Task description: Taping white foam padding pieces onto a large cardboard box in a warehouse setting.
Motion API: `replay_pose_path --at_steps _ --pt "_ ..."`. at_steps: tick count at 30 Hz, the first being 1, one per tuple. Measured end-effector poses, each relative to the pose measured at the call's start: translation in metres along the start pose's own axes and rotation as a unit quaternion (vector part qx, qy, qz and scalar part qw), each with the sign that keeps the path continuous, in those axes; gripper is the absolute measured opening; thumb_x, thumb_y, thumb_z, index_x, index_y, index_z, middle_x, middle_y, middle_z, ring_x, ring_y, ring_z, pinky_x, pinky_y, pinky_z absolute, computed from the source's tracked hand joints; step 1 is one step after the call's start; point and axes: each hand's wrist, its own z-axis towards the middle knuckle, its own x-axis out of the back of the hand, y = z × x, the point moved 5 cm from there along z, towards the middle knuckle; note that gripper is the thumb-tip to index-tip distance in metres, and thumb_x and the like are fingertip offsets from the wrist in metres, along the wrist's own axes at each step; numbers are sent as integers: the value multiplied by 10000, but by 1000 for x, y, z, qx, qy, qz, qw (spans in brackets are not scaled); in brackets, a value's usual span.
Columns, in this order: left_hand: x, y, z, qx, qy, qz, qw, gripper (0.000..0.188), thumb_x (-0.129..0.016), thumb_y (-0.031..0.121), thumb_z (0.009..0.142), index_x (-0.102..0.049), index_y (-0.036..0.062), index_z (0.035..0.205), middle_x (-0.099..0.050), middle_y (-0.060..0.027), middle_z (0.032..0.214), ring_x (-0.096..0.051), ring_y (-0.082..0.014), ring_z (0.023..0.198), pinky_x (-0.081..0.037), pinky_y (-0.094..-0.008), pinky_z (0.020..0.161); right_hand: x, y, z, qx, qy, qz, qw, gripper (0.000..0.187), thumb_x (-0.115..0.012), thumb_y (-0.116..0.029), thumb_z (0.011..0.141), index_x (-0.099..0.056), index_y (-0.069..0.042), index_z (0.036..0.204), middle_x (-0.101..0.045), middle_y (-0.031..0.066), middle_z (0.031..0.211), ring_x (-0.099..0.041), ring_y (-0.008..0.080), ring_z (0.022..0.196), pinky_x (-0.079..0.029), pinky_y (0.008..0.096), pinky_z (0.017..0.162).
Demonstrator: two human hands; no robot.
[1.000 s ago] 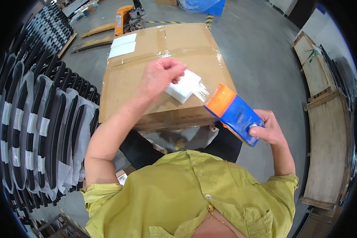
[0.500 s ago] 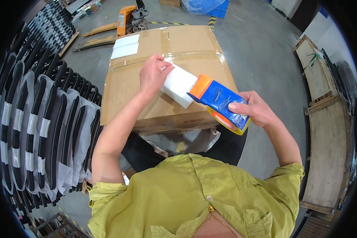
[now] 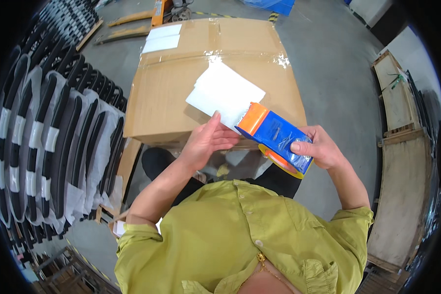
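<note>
A large taped cardboard box (image 3: 171,93) stands in front of me. On its top lies a white paper sheet (image 3: 223,93). My left hand (image 3: 206,142) holds the sheet's near edge with fingers pinched on it. My right hand (image 3: 321,147) grips a blue and orange tape dispenser (image 3: 274,137), with its orange head touching the sheet's near right corner. An orange tape roll (image 3: 281,164) shows under the dispenser.
Rows of black curved parts wrapped in clear plastic (image 3: 49,137) stack along the left. Two white labels (image 3: 161,39) sit on the box's far left corner. Wooden frames (image 3: 402,161) lean at the right. An orange pallet jack (image 3: 157,12) stands beyond the box on the grey floor.
The paper sheet has gone from folded in my left hand to spread flat on the box. My right hand has brought the dispenser up to the sheet's corner, and both hands have come nearer.
</note>
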Motion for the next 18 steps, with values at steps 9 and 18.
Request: replay_pose_path --at_steps 9,18 --pt "-30 19 -16 -187 78 -35 979 369 -518 274 925 -479 14 1185 -602 -82 1064 -604 -178 954 -517 -319 778 -24 19 -21 18 5 -15 1000 366 -757 -239 716 -634 31 930 -648 45 803 -579 92 726 -472 239 670" --pt "-6 52 -31 -233 91 34 968 321 -520 254 921 -531 -12 1100 -632 -108 942 -646 -214 775 -524 -298 650 -19 23 -38 -3 -5 -65 998 385 -759 -263 706 -643 25 934 -643 45 800 -567 86 717 -456 233 649"
